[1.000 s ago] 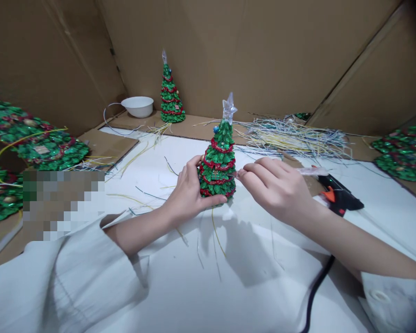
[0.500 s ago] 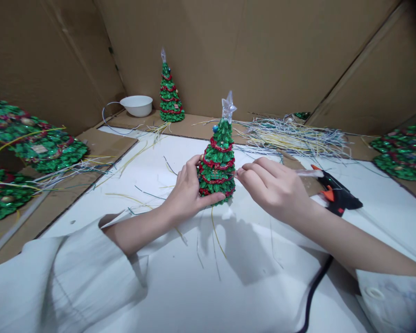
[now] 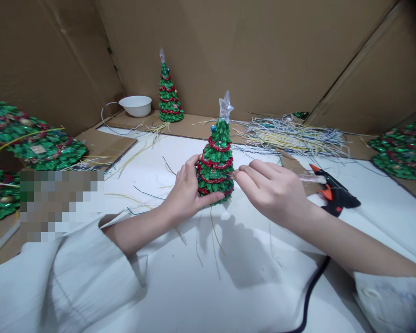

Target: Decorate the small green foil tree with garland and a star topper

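The left hand (image 3: 185, 194) is curled into a loose cup, thumb stretched forward along the bottom and fingers wrapped round the far side — its forearm runs back and down to a white sleeve pushed up past the wrist. The right hand (image 3: 273, 192) reaches in from the right with the palm turned down, fingertips (image 3: 237, 173) pinched together and pointing left — the bare forearm slants away to the lower right corner.
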`<state>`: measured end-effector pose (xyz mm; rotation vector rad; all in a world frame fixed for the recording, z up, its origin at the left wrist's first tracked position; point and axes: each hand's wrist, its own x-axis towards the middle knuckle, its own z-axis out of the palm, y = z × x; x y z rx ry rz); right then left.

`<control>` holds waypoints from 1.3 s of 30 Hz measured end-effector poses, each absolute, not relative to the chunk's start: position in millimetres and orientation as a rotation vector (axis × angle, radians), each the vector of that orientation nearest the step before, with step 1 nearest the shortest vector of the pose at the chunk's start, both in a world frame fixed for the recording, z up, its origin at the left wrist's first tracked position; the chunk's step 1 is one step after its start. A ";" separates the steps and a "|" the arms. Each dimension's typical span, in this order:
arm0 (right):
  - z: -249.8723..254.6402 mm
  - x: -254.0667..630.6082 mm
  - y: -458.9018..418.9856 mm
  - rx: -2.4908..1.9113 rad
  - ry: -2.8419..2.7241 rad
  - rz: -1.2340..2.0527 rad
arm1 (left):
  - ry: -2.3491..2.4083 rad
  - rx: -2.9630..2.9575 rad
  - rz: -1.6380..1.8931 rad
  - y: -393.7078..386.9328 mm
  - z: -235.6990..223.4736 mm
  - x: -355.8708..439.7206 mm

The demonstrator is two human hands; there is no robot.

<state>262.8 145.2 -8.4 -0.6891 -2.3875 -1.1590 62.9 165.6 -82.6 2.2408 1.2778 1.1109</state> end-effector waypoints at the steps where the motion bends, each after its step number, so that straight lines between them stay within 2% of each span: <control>1: -8.6 261.9 144.7 -0.690 -2.387 -1.154 | 1.279 2.239 1.113 165.6 -82.6 63.1; 12: -7.7 265.7 146.5 -0.750 -2.368 -1.019 | 1.297 2.233 1.112 166.2 -84.2 61.0; 39: -2.5 254.8 133.7 -0.839 -2.403 -1.135 | 1.264 2.228 1.138 167.0 -83.9 62.1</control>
